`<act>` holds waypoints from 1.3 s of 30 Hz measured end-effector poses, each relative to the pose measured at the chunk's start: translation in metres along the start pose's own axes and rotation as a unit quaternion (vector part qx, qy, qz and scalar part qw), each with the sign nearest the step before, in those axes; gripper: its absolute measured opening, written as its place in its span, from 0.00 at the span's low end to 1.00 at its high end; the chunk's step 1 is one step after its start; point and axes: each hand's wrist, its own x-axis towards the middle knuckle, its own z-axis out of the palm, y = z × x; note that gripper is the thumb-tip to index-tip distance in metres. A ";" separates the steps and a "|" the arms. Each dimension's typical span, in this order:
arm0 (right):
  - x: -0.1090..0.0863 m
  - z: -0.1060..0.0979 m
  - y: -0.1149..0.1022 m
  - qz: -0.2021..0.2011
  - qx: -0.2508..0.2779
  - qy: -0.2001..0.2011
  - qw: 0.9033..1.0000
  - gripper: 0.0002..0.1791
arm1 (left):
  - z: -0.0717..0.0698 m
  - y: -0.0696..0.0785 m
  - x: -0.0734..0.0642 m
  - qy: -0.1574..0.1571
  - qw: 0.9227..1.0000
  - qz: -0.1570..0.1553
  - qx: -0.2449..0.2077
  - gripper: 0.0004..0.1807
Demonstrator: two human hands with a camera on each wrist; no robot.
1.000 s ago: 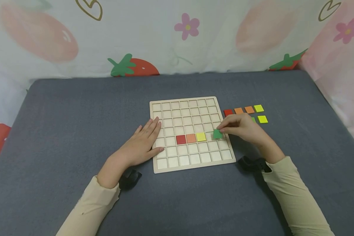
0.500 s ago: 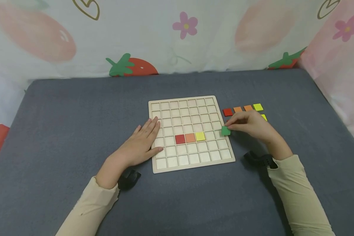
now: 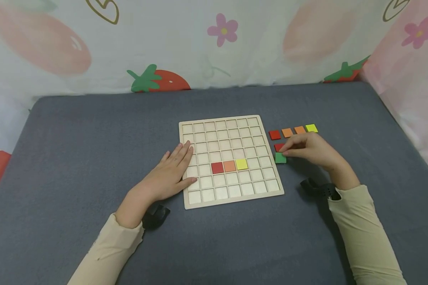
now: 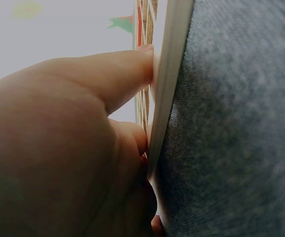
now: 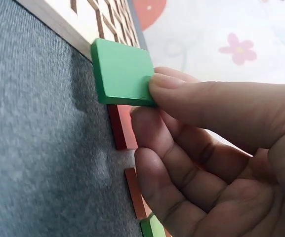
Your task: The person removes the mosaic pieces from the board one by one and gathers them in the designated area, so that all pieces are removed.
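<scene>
My left hand [image 3: 165,176] lies flat with fingers spread on the left edge of a wooden grid board [image 3: 221,136]. In the left wrist view its thumb [image 4: 125,74] rests on the board's rim. My right hand [image 3: 312,152] pinches a green square tile [image 5: 122,71] between thumb and forefinger, just off the board's right edge. A red tile [image 3: 217,168], an orange tile [image 3: 230,166] and a yellow tile [image 3: 241,164] sit side by side in one row of the board. Another red tile [image 3: 279,147] lies right behind the held green tile, partly covered by my fingers.
Beyond my right hand a row of loose tiles lies on the grey cloth: a red one [image 3: 275,135], two orange ones [image 3: 287,132] and a yellow one [image 3: 311,128]. In the right wrist view a second green tile [image 5: 153,227] shows below the fingers. A printed curtain hangs behind the table.
My right hand has carried the green tile rightward, from over the board's right column to beyond its right edge. My left hand has stayed in place on the board.
</scene>
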 end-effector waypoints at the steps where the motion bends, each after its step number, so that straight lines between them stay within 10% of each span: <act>1: 0.000 -0.001 0.000 0.001 -0.003 -0.001 1.000 0.06 | 0.000 0.000 0.000 0.000 1.000 0.000 0.000 0.43; 39: -0.003 -0.007 0.006 0.032 -0.025 -0.004 0.999 0.05 | -0.002 0.002 -0.001 0.004 1.000 0.002 0.002 0.42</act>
